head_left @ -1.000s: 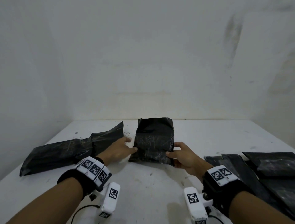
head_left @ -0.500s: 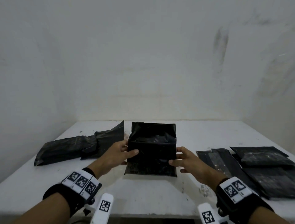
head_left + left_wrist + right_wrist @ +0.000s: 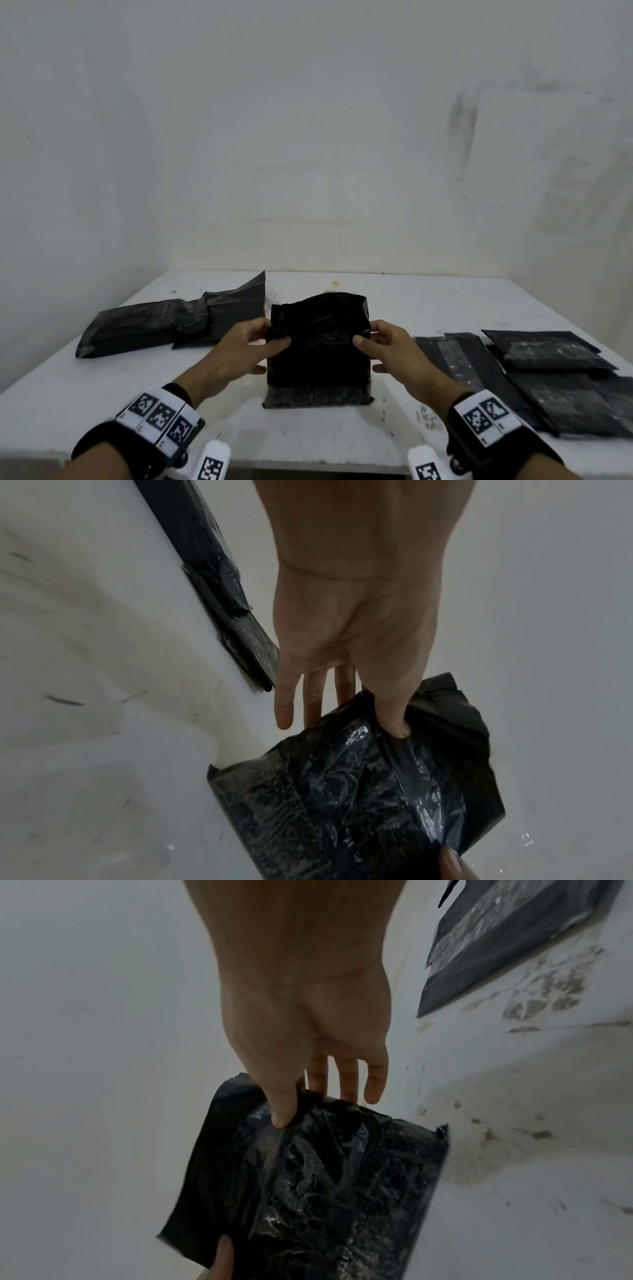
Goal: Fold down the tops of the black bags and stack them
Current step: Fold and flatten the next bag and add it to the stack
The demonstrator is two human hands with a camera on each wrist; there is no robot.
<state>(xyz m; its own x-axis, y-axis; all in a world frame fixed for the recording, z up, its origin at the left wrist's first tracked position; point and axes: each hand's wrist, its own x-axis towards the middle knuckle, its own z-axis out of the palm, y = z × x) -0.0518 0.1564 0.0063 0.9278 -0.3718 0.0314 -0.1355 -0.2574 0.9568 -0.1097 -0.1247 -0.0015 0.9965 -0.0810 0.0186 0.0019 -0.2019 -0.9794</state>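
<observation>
A black bag (image 3: 318,356) is held upright at the middle of the white table (image 3: 428,301), its bottom edge resting on the surface and its top bent toward the camera. Its left edge is pinched by the left hand (image 3: 236,349), thumb on the front and fingers behind; its right edge is pinched the same way by the right hand (image 3: 394,353). In both wrist views a thumb is seen pressed into the crinkled plastic. Left of the bag, two more bags (image 3: 171,322) are laid overlapping on the table. Right of the bag, a pile of flat bags (image 3: 548,377) is spread near the table's edge.
</observation>
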